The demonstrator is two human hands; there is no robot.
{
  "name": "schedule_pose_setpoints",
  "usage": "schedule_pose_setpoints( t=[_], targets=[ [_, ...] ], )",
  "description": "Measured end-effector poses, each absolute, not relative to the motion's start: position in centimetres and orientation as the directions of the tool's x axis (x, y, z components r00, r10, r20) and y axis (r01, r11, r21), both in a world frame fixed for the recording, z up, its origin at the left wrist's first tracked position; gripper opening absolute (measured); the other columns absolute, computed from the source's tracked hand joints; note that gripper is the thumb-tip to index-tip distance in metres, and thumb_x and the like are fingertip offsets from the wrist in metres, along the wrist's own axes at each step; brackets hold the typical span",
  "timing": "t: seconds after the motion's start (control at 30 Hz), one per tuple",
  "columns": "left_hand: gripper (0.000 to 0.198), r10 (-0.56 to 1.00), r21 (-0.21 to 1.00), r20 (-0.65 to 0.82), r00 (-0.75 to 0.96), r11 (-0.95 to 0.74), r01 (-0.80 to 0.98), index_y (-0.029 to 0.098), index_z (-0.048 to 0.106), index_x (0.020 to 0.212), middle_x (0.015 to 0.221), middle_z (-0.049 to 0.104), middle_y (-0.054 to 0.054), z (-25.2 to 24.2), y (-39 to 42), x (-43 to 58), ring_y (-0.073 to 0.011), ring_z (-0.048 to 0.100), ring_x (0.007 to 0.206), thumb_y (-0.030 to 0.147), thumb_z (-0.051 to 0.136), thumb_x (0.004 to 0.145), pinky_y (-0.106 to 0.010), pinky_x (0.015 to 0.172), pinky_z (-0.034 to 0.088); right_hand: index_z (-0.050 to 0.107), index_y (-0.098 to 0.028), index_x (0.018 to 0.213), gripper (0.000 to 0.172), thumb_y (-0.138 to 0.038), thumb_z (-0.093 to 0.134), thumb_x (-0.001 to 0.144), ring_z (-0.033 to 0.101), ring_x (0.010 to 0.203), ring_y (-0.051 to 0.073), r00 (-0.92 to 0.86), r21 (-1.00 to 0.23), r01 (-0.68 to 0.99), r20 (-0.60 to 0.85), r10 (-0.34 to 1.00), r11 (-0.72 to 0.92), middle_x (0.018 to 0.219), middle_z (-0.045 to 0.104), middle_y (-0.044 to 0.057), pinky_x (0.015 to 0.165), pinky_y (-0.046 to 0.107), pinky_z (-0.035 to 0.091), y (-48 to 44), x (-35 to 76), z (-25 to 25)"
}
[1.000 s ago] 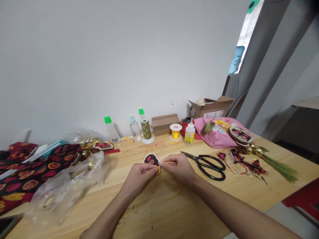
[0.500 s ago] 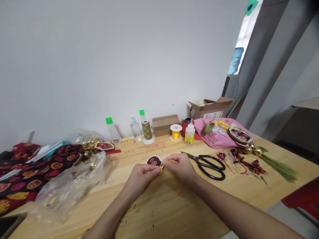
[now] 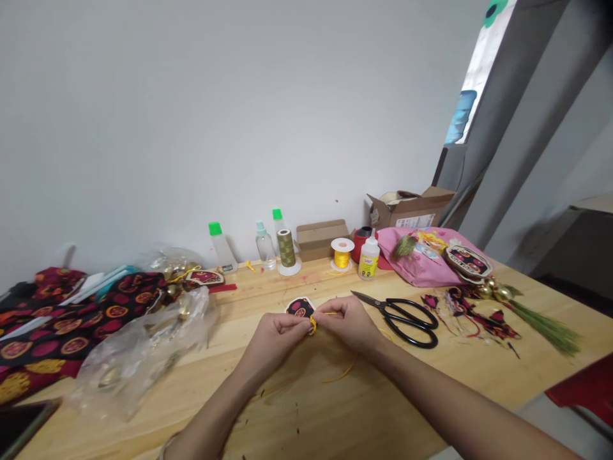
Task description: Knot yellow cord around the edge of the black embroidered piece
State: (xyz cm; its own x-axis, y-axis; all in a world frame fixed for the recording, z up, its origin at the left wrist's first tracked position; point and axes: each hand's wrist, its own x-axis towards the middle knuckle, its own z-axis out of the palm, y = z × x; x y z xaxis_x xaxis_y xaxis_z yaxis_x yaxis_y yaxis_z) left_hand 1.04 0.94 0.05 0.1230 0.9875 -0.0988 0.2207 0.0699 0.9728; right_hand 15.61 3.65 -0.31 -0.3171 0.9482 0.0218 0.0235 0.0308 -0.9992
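My left hand [image 3: 274,334] and my right hand [image 3: 348,322] meet over the middle of the wooden table [image 3: 431,377], fingertips pinched together on a yellow cord [image 3: 312,324]. The cord is looped into a small knot between the fingertips, and a loose end trails onto the table below my right wrist. A small black patch with red and orange circles [image 3: 299,307] lies just behind the fingertips. Whether the cord is joined to it is hidden.
Black scissors [image 3: 402,314] lie right of my hands. Along the wall stand bottles [image 3: 221,239], a green thread cone [image 3: 286,249], a yellow cord spool [image 3: 341,254], a glue bottle [image 3: 369,258] and cardboard boxes. Patterned fabric [image 3: 57,326] and a clear plastic bag [image 3: 138,348] fill the left; a pink pouch [image 3: 421,255] and green tassels the right.
Both hands stay pinched on the yellow cord, fingertips drawing slightly closer around the knot. The view has shifted a little to the left, so everything sits slightly further right.
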Motion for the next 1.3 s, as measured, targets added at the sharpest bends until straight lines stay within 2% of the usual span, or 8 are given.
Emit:
schedule_pose_setpoints(
  t=[0.13, 0.47, 0.6, 0.7, 0.83, 0.97, 1.2, 1.3],
  targets=[
    [0.031, 0.989, 0.963, -0.076, 0.129, 0.039, 0.267, 0.012, 0.067, 0.061, 0.039, 0.044, 0.006, 0.17, 0.85, 1.15, -0.004, 0.025, 0.037, 0.041, 0.055, 0.062, -0.017, 0.037, 0.019, 0.064, -0.012, 0.057, 0.014, -0.024, 0.057, 0.056, 0.051, 0.05, 0.01, -0.304, -0.998, 0.02, 0.044, 0.952, 0.053, 0.054, 0.061, 0.001, 0.047, 0.02, 0.039, 3.58, 15.66, 0.11],
    [0.029, 0.988, 0.959, -0.05, 0.148, 0.007, 0.284, 0.014, 0.068, 0.063, 0.041, 0.048, 0.004, 0.26, 0.96, 1.14, -0.0058, 0.032, 0.04, 0.039, 0.053, 0.063, -0.017, 0.039, 0.023, 0.064, -0.012, 0.054, 0.012, -0.024, 0.06, 0.054, 0.052, 0.051, 0.011, -0.255, -0.998, -0.039, 0.051, 0.966, 0.043, 0.054, 0.061, 0.001, 0.05, 0.022, 0.04, 3.67, 15.71, 0.21],
    [0.028, 0.988, 0.953, -0.038, 0.149, -0.009, 0.303, 0.013, 0.068, 0.062, 0.043, 0.053, 0.003, 0.62, 0.87, 1.2, -0.0076, 0.039, 0.042, 0.038, 0.054, 0.063, -0.017, 0.039, 0.027, 0.063, -0.012, 0.052, 0.011, -0.022, 0.062, 0.052, 0.049, 0.049, 0.01, -0.215, -0.994, -0.104, 0.053, 0.975, 0.031, 0.052, 0.059, 0.001, 0.051, 0.021, 0.038, 3.9, 15.88, -0.18],
    [0.026, 0.991, 0.957, -0.01, 0.135, -0.029, 0.29, 0.014, 0.068, 0.063, 0.053, 0.062, 0.0, 0.63, 0.93, 1.21, -0.0119, 0.049, 0.051, 0.037, 0.055, 0.063, -0.019, 0.046, 0.034, 0.063, -0.012, 0.053, 0.013, -0.025, 0.063, 0.052, 0.046, 0.046, 0.009, -0.199, -0.988, -0.152, 0.021, 0.98, -0.01, 0.047, 0.056, 0.0, 0.048, 0.021, 0.037, 3.95, 15.96, -0.37],
    [0.023, 0.996, 0.964, 0.003, 0.085, -0.026, 0.266, 0.016, 0.068, 0.07, 0.068, 0.068, -0.002, 0.18, 1.19, 1.0, -0.0163, 0.056, 0.063, 0.034, 0.056, 0.062, -0.022, 0.058, 0.04, 0.064, -0.012, 0.055, 0.016, -0.027, 0.062, 0.055, 0.047, 0.048, 0.009, -0.275, -0.995, -0.102, 0.018, 0.961, -0.011, 0.052, 0.058, 0.001, 0.048, 0.021, 0.037, 4.07, 16.13, -0.5],
    [0.024, 0.992, 0.962, 0.017, 0.127, -0.051, 0.27, 0.019, 0.067, 0.079, 0.08, 0.068, -0.003, -0.08, 1.26, 0.82, -0.0176, 0.057, 0.071, 0.032, 0.057, 0.063, -0.023, 0.063, 0.041, 0.065, -0.012, 0.057, 0.016, -0.027, 0.06, 0.057, 0.049, 0.052, 0.01, -0.306, -0.999, -0.038, 0.036, 0.951, 0.025, 0.057, 0.06, 0.002, 0.051, 0.021, 0.038, 4.11, 16.2, -0.46],
    [0.024, 0.99, 0.932, 0.068, 0.121, -0.107, 0.347, 0.018, 0.068, 0.077, 0.076, 0.069, -0.003, 0.09, 1.03, 1.05, -0.0192, 0.057, 0.069, 0.033, 0.056, 0.063, -0.024, 0.062, 0.042, 0.066, -0.013, 0.062, 0.017, -0.028, 0.056, 0.06, 0.052, 0.057, 0.012, -0.319, -0.995, 0.015, 0.093, 0.943, 0.103, 0.059, 0.061, 0.002, 0.054, 0.022, 0.04, 3.92, 16.06, -0.3],
    [0.024, 0.99, 0.927, 0.069, 0.126, -0.111, 0.36, 0.018, 0.068, 0.076, 0.069, 0.069, -0.002, 0.09, 0.96, 1.1, -0.0174, 0.057, 0.064, 0.033, 0.054, 0.064, -0.022, 0.057, 0.04, 0.066, -0.013, 0.059, 0.016, -0.027, 0.058, 0.058, 0.053, 0.057, 0.012, -0.296, -0.993, 0.021, 0.106, 0.949, 0.117, 0.058, 0.062, 0.002, 0.054, 0.023, 0.04, 3.75, 15.92, -0.18]
  ],
)
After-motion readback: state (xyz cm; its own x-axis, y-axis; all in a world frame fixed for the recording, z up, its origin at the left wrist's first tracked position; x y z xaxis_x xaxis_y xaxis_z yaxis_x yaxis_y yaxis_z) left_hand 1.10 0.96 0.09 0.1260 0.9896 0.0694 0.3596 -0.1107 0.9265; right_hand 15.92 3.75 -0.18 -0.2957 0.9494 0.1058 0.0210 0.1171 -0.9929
